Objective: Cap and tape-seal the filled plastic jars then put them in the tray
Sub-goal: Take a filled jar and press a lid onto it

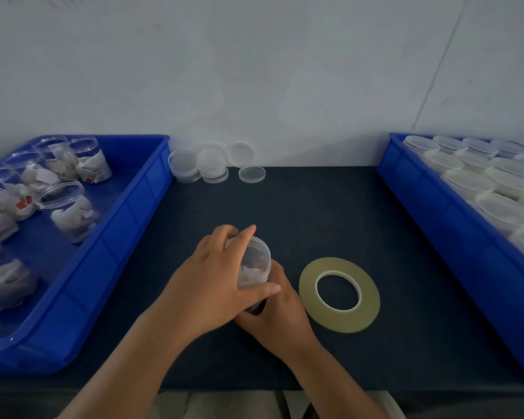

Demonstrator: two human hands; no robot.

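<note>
Both forearms reach in from the near edge and meet at the middle of the dark desk (315, 213). The left hand (212, 282) lies over the top of a clear jar (253, 264), thumb and fingers curled round its upper rim. The right hand (279, 316) sits lower and nearer, gripping the jar's base from the right, partly under the left thumb. The jar leans slightly between the hands. The tape (339, 293) lies flat just right of the right hand. Open filled jars stand in the left tray (133, 207), capped ones in the right tray (436, 207); spare lids (212, 164) sit by the wall.
</note>
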